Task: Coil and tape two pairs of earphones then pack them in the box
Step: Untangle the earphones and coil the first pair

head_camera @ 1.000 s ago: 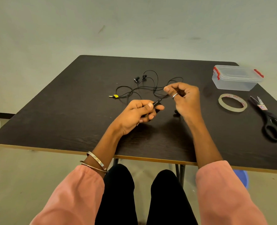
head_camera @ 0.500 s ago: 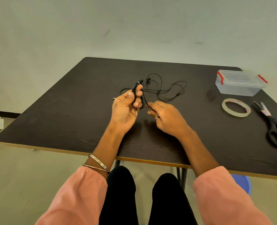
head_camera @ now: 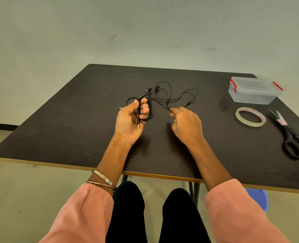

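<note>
The left hand is closed on a started coil of black earphone cable, plug hanging at the palm; the right hand pinches the trailing cord just above the table. The loose cord crosses the other strands and could snag and tighten into a knot if pulled. Count: apparently two earphone sets tangled together, one closed box, one tape roll, one pair of scissors.

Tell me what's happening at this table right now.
A person is coiling a black earphone cable. The left hand holds the loops wound so far, with the plug hanging at the palm. The right hand pinches the loose cable that leads to the earbuds on the table. The tape roll, scissors and lidded plastic box lie untouched on the right.
</note>
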`<act>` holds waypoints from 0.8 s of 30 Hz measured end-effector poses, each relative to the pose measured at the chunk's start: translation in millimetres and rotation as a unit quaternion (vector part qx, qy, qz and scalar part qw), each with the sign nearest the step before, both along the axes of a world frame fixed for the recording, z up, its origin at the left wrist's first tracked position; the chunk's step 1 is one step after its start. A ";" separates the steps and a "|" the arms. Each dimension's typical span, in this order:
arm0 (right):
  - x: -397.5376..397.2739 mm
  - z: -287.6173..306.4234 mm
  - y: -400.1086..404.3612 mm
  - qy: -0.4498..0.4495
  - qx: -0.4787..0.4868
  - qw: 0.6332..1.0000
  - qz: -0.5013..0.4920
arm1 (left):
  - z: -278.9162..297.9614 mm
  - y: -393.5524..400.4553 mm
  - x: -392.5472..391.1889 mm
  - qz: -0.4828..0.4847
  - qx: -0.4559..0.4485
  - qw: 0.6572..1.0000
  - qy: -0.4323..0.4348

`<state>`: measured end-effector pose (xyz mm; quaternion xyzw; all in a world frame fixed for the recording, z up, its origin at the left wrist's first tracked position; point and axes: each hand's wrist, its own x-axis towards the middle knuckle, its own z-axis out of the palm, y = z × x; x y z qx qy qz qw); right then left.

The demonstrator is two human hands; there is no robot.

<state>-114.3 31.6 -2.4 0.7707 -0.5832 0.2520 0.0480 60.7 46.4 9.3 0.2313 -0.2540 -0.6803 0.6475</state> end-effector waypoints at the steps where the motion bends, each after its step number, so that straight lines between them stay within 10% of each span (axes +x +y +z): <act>1: 0.2 0.3 1.1 0.016 0.019 1.000 0.015 | 0.2 -0.2 0.0 0.004 -0.003 1.000 0.001; 11: 22.7 -3.8 28.5 0.254 -0.043 0.949 0.180 | -11.6 -8.3 -5.5 0.085 -0.064 0.984 -0.141; 24: -4.0 49.0 26.5 0.010 0.073 0.957 0.280 | -12.9 1.3 -18.1 -0.082 -0.162 0.889 -0.421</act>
